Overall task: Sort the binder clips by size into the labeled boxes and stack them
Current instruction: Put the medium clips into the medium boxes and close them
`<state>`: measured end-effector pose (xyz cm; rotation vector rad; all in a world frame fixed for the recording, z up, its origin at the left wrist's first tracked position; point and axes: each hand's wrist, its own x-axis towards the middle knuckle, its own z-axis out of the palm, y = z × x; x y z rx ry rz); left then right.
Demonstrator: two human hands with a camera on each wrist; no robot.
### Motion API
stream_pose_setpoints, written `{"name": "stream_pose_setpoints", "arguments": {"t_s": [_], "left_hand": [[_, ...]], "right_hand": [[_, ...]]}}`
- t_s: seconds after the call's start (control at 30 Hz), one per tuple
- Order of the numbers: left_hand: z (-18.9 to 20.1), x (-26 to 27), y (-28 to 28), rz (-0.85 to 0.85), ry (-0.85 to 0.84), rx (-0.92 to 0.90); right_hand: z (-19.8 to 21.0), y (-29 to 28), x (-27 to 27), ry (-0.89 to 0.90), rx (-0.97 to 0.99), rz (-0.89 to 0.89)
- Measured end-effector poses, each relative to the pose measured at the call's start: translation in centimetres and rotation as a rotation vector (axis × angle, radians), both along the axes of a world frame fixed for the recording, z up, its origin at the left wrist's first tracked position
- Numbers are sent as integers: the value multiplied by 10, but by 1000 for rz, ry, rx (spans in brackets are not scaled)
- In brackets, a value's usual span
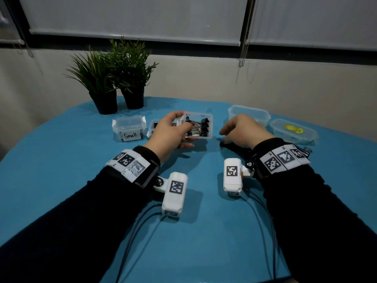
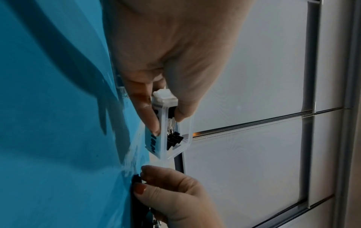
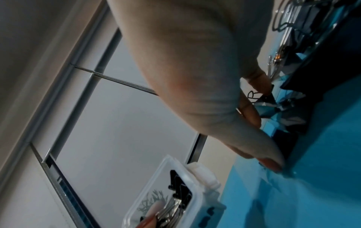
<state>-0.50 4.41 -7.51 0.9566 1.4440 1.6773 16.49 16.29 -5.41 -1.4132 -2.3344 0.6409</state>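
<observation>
My left hand [image 1: 188, 134] holds a clear lidless box [image 1: 208, 121] tilted above the blue table. Thumb on the inside, fingers under it. Several black binder clips [image 1: 201, 127] with silver handles lie inside; the left wrist view shows the box [image 2: 185, 138] with a handwritten label on its side. To its right, my right hand [image 1: 223, 138] reaches down and pinches a black binder clip [image 1: 223, 144] lying on the cloth, seen as a clip [image 2: 137, 179] between thumb and forefinger. More black clips [image 3: 304, 30] lie under that palm. A closed box labeled "Small" [image 1: 129, 128] stands at the left.
Another small box [image 1: 152, 127] stands partly hidden behind my left hand. A large clear container [image 1: 248, 115] and a lidded one with a sticker [image 1: 293, 131] stand at the right. Two potted plants [image 1: 114, 78] stand at the back left. Cables trail near the table's front edge.
</observation>
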Motion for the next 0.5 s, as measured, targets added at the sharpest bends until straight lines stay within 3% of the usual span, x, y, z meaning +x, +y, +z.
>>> {"name": "stream_pose_setpoints", "arguments": {"t_s": [0.1, 0.33, 0.5], "left_hand": [[0, 0, 0, -16, 7, 2], [-1, 0, 0, -29, 8, -4], [0, 0, -1, -35, 2, -12]], "right_hand": [[0, -4, 1, -100, -20, 32], [2, -8, -1, -127, 23, 118], [-1, -2, -5, -55, 79, 103]]}}
